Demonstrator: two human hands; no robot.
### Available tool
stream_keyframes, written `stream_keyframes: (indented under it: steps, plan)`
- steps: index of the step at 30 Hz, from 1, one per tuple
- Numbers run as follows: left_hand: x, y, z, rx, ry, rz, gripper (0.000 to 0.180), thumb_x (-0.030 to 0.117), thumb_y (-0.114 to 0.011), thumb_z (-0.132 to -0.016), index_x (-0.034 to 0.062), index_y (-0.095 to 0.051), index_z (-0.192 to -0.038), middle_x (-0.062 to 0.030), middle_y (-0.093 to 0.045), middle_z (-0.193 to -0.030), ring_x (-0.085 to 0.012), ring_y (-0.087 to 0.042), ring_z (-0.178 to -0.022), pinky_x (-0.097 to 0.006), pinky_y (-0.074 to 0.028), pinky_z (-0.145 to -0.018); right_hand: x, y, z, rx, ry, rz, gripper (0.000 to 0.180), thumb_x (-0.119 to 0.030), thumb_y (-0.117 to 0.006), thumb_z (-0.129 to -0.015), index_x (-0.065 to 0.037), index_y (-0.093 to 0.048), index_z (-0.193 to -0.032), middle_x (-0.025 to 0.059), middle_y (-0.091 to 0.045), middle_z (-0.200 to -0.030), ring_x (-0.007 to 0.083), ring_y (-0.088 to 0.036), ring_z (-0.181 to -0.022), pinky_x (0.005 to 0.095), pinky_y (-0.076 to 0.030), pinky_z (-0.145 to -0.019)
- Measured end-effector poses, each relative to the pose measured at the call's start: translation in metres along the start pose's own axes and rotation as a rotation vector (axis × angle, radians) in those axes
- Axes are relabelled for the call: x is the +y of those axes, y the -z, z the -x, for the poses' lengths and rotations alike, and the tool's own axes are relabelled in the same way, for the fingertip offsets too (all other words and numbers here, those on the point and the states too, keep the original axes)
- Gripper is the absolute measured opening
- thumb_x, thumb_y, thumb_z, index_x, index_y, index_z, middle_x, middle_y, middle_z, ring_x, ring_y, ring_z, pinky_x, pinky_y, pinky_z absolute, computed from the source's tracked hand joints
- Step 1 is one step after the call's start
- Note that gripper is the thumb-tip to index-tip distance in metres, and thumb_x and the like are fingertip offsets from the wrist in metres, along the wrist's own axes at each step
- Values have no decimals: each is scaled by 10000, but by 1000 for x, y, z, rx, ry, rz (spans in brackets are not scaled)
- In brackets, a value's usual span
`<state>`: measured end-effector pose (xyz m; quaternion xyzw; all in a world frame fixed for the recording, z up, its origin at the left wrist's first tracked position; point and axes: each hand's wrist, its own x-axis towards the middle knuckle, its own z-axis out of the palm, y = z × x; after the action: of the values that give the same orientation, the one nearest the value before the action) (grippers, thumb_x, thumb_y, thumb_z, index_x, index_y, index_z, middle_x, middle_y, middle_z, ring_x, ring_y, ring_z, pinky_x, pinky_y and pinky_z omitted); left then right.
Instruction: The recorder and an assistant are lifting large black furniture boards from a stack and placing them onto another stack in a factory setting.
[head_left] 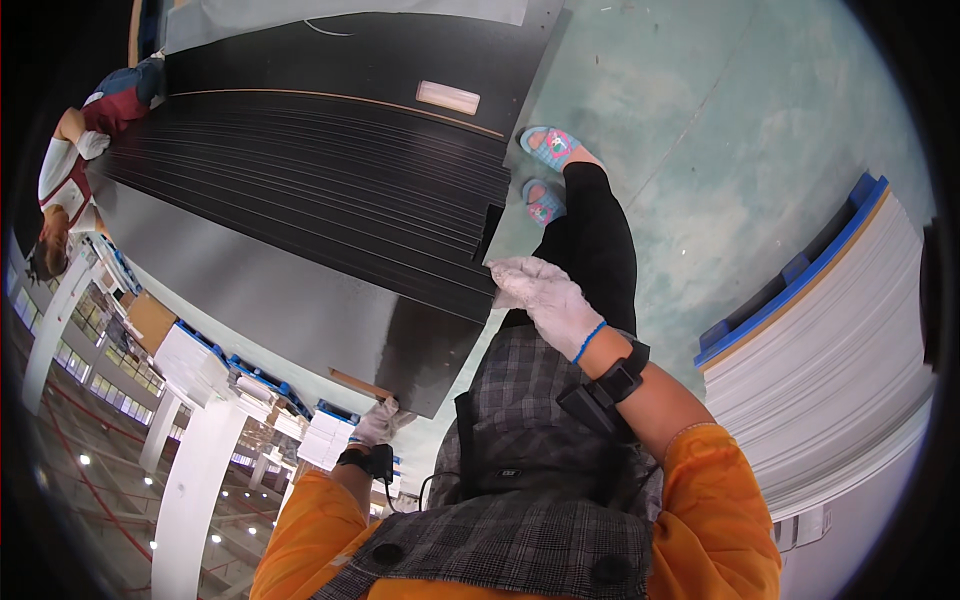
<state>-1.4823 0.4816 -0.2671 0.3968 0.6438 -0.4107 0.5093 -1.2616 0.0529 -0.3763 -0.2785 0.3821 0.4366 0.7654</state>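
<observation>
A large dark grey sheet (300,300) is lifted off a stack of black sheets (330,160). My left hand (378,423), in a white glove, grips the sheet's near corner. My right hand (543,293), also gloved, holds the sheet's edge further along, just in front of my legs. At the far end, upper left, a co-worker (75,165) in a white glove holds the other edge of the sheet. Both my sleeves are orange, and a black band with a small device sits on each wrist.
My feet in pink and blue sandals (548,170) stand on the green floor (720,130) beside the black stack. A tall stack of white sheets on a blue pallet (830,330) stands at the right. White pillars and more stacked pallets show at lower left.
</observation>
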Motion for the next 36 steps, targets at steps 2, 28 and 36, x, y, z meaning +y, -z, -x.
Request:
stream_keyframes:
  steps: [2,28,36]
  plan:
    - [2,-3,1,-49,-24,-26,569,315,-686,-899,34,-445,-1332,-147,-546,-1325,-350,-584,-1187,-531,-425,-1096,-3,-2,0,-22,4,24,347,-218,-600,-983,36,-595,-1221,60,-644,-1010,154,-633,-939,320,-514,-897]
    - [-27,-29,-15,-322,-318,278,582,316,-648,-948,34,-420,-1403,-96,-511,-1400,-267,-487,-1307,-478,-394,-1116,-28,-28,52,53,64,187,611,-300,-594,-988,32,-385,-1456,100,-591,-1190,192,-578,-1079,352,-492,-948]
    - [-51,-48,-29,-269,-449,543,541,303,-585,-991,6,-418,-1411,-103,-538,-1370,-264,-508,-1272,-446,-372,-1127,-32,-58,82,94,347,1379,637,-479,-538,-949,-126,-422,-1466,151,-406,-1515,307,-413,-1381,368,-343,-1128]
